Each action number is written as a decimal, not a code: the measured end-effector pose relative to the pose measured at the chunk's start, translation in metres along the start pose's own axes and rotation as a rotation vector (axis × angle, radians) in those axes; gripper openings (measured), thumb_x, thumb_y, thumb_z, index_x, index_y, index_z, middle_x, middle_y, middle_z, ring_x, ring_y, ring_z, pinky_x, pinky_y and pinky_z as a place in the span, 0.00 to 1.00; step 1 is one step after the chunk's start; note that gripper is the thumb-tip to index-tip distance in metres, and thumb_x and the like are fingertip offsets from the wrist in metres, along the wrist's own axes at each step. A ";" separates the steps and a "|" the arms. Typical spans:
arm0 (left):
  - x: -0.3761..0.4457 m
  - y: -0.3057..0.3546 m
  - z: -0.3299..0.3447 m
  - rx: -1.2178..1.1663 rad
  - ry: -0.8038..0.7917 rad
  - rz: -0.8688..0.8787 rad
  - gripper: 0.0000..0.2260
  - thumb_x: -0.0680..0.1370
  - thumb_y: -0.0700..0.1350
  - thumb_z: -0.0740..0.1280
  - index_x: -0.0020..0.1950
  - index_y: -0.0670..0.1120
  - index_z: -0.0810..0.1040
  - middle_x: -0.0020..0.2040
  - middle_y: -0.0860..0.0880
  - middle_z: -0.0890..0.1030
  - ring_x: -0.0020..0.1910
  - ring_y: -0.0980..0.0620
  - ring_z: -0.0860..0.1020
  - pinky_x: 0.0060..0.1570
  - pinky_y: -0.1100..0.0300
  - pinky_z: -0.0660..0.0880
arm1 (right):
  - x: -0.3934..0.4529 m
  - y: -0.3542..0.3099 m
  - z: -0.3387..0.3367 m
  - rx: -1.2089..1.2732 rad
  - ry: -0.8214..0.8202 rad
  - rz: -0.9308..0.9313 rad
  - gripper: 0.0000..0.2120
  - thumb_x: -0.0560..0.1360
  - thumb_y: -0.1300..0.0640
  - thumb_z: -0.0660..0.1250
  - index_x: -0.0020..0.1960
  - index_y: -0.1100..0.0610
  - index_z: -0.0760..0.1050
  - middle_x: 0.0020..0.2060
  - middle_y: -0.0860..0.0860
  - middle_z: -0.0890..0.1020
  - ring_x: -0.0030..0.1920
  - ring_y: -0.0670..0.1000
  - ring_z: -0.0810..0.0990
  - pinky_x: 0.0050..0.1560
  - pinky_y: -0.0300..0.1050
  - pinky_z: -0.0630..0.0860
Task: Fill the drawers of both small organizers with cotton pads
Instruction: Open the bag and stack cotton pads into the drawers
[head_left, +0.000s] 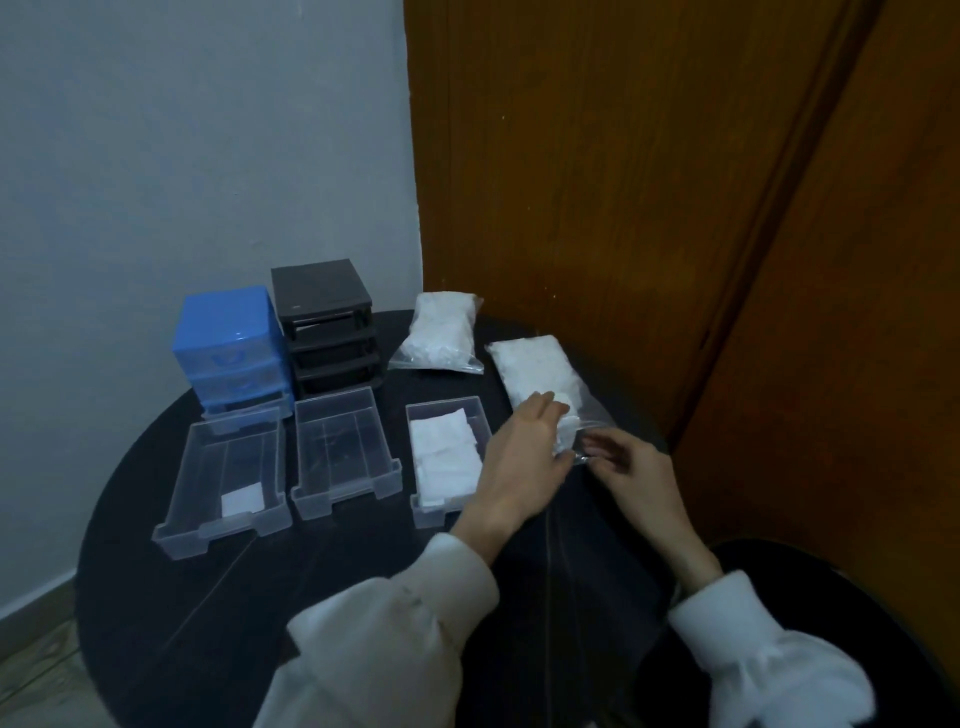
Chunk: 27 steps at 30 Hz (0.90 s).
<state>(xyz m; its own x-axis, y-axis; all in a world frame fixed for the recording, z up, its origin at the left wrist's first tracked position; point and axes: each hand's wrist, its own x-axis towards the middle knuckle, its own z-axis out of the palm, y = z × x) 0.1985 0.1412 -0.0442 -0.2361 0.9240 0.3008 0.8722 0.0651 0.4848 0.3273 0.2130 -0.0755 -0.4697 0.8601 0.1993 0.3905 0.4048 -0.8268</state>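
Head view: both hands work a pad bag (535, 376) on the black table (218, 597); left hand (524, 457) reaches into its mouth, right hand (631, 470) pinches the edge, beside three drawers (449, 457) and two organizers (231, 348)

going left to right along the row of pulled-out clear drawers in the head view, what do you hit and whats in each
Left drawer with one cotton pad → middle drawer, no pads visible → right drawer packed with cotton pads → left hand → right hand, both at the near bag of pads.
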 end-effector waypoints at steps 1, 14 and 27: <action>-0.001 0.000 0.004 0.020 0.010 -0.005 0.22 0.77 0.43 0.65 0.71 0.46 0.66 0.73 0.48 0.64 0.70 0.50 0.66 0.67 0.58 0.63 | 0.001 0.000 0.002 0.004 0.012 0.007 0.16 0.74 0.69 0.65 0.60 0.61 0.76 0.54 0.53 0.80 0.53 0.46 0.79 0.47 0.22 0.71; 0.014 -0.008 0.007 0.006 0.120 -0.038 0.06 0.81 0.42 0.58 0.54 0.43 0.74 0.52 0.45 0.77 0.52 0.46 0.75 0.47 0.55 0.69 | 0.015 -0.010 0.024 0.009 0.148 0.011 0.17 0.73 0.63 0.70 0.60 0.61 0.76 0.51 0.55 0.81 0.41 0.41 0.78 0.38 0.22 0.71; 0.016 -0.009 0.005 -0.050 0.095 -0.107 0.12 0.76 0.42 0.68 0.59 0.45 0.76 0.58 0.47 0.77 0.57 0.48 0.75 0.54 0.57 0.71 | 0.010 -0.005 0.015 -0.101 0.171 -0.017 0.11 0.74 0.64 0.67 0.56 0.57 0.79 0.47 0.52 0.82 0.41 0.40 0.77 0.40 0.26 0.71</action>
<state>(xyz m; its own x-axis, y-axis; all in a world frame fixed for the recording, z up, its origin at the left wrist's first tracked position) 0.1889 0.1568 -0.0479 -0.3685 0.8728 0.3202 0.8177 0.1404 0.5582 0.3092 0.2149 -0.0772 -0.3391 0.8896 0.3058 0.4651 0.4411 -0.7676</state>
